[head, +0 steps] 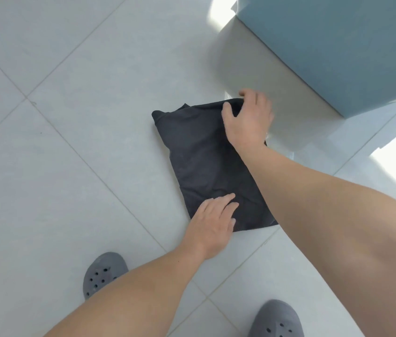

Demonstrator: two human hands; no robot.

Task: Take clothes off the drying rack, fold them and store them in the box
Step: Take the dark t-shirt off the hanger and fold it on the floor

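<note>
So there's this dark folded garment lying flat on the pale tiled floor, right about the middle of the frame, already down to a neat rectangle. The person's right hand is at the far top edge of it, thumb on top and fingers curled over the edge, so it's pinching the cloth there. The left hand sits at the near bottom edge with fingers straight and flat, just pressing the fabric down, not gripping anything. Looks like thin, soft cloth to me, light and floppy, a few wrinkles near the lower edge, so I'd guess it'll sag and come unfolded if it's lifted by 1 corner. Best bet is probably sliding both hands under the 2 short ends, or palms beneath, and carrying it flat. Not slippery or fragile from what I can see. In the upper right of the frame there's a big blue-and-beige box-like thing just beside the garment; can't tell if that's the storage box, since no opening shows. At the bottom of the frame are 2 grey clogs on the person's feet, well clear. Nothing lies between the garment and that blue thing. No drying rack in view.
</note>
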